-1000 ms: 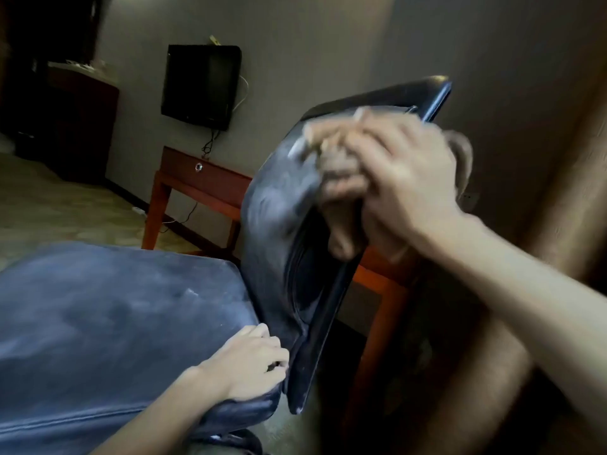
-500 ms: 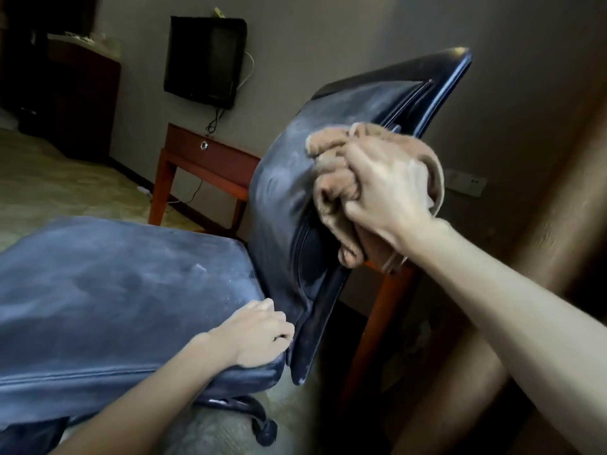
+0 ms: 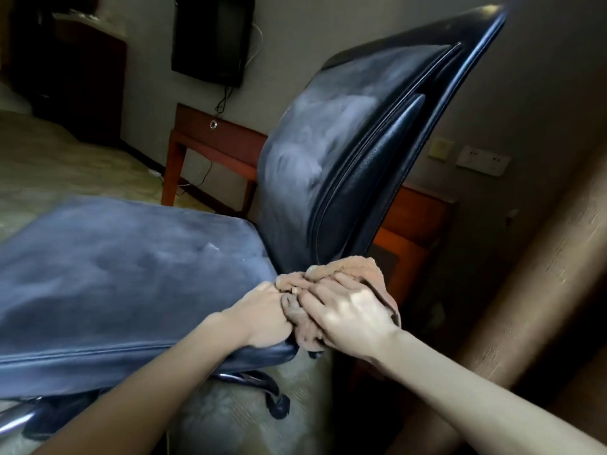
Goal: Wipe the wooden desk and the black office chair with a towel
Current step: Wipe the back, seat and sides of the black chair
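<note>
At the rear corner of the black office chair (image 3: pixel 115 257), right hand (image 3: pixel 348 313) clutches the towel (image 3: pixel 358 267); left hand (image 3: pixel 262 313) grips its seat. Scrub the crease firmly.

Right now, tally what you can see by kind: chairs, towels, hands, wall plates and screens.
black office chair: 1
towel: 1
hands: 2, left hand and right hand
wall plates: 2
wall screen: 1
Total: 7

chair (image 3: pixel 345 152) in smooth black leather, dusty matt on its face, glossy at edges; towel (image 3: pixel 348 267) of nubbly cloth; desk (image 3: pixel 226 133) of polished wood.
</note>
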Tool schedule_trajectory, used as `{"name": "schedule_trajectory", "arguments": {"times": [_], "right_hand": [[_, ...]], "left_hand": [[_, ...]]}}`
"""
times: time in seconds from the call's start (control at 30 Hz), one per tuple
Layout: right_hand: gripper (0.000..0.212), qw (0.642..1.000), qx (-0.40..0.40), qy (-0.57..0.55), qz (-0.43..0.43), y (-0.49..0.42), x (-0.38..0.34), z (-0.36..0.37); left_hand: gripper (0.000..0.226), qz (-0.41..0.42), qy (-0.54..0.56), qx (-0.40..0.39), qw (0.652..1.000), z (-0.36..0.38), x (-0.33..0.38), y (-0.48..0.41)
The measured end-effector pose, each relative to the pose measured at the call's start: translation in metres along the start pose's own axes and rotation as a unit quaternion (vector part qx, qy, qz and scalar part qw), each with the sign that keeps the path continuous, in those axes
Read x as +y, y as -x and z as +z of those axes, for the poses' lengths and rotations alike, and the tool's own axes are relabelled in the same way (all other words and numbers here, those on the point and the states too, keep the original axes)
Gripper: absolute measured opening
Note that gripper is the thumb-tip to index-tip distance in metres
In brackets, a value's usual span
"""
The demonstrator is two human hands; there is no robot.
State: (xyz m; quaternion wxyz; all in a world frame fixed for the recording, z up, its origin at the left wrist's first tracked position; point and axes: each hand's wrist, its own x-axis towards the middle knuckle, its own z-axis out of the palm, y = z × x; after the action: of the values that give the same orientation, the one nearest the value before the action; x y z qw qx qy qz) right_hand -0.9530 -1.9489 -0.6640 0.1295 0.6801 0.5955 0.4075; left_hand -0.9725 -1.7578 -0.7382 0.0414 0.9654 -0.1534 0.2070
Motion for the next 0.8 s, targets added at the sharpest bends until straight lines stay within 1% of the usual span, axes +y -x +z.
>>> {"name": "schedule_trajectory", "arguments": {"times": [0.07,0.1,0.2,0.23,0.27,0.33,0.4,0.47,0.53,0.6,0.67,0.73,0.8], "right_hand": [[0.010,1.000,0.015,-0.005,0.006,-0.019,0.012,-0.023],[0.015,0.999,0.032,0.012,0.011,-0.029,0.021,-0.037],[0.018,0.987,0.126,0.090,0.036,-0.055,0.059,-0.077],[0.022,0.982,0.138,0.116,0.054,-0.061,0.071,-0.086],[0.026,0.978,0.130,0.142,0.077,-0.069,0.082,-0.093],[0.033,0.975,0.078,0.171,0.116,-0.074,0.091,-0.091],[0.033,0.977,0.043,0.165,0.130,-0.068,0.087,-0.078],[0.032,0.979,0.041,0.147,0.133,-0.057,0.076,-0.064],[0.028,0.985,0.024,0.131,0.110,-0.044,0.058,-0.049],[0.020,0.991,-0.005,0.118,0.067,-0.028,0.038,-0.031],[0.012,0.993,-0.057,0.103,0.029,-0.014,0.012,-0.011],[0.007,0.990,-0.108,0.091,0.007,-0.004,-0.013,0.009],[0.009,0.990,-0.119,0.075,0.015,-0.001,-0.021,0.019]], "left_hand": [[0.029,0.005,-0.021,-0.022,1.000,-0.003,0.000,0.001],[0.031,0.007,-0.027,-0.033,0.999,-0.005,-0.001,0.002],[0.028,-0.003,-0.011,-0.059,0.998,-0.012,0.000,0.002],[0.027,-0.008,-0.001,-0.068,0.998,-0.012,0.002,0.002],[0.028,-0.008,0.003,-0.071,0.997,-0.014,0.003,0.002],[0.028,-0.007,0.003,-0.080,0.997,-0.013,0.005,0.003],[0.028,-0.007,0.003,-0.081,0.997,-0.012,0.004,0.004],[0.028,-0.004,0.005,-0.074,0.997,-0.012,0.004,0.005],[0.028,-0.003,0.005,-0.075,0.997,-0.012,0.004,0.006],[0.029,-0.008,-0.020,-0.076,0.997,-0.010,0.005,0.006],[0.029,-0.015,-0.052,-0.080,0.995,-0.007,0.003,0.006],[0.021,-0.016,-0.042,-0.079,0.996,-0.001,-0.003,0.007],[0.012,-0.017,-0.036,-0.069,0.997,0.000,-0.006,0.005]]}}
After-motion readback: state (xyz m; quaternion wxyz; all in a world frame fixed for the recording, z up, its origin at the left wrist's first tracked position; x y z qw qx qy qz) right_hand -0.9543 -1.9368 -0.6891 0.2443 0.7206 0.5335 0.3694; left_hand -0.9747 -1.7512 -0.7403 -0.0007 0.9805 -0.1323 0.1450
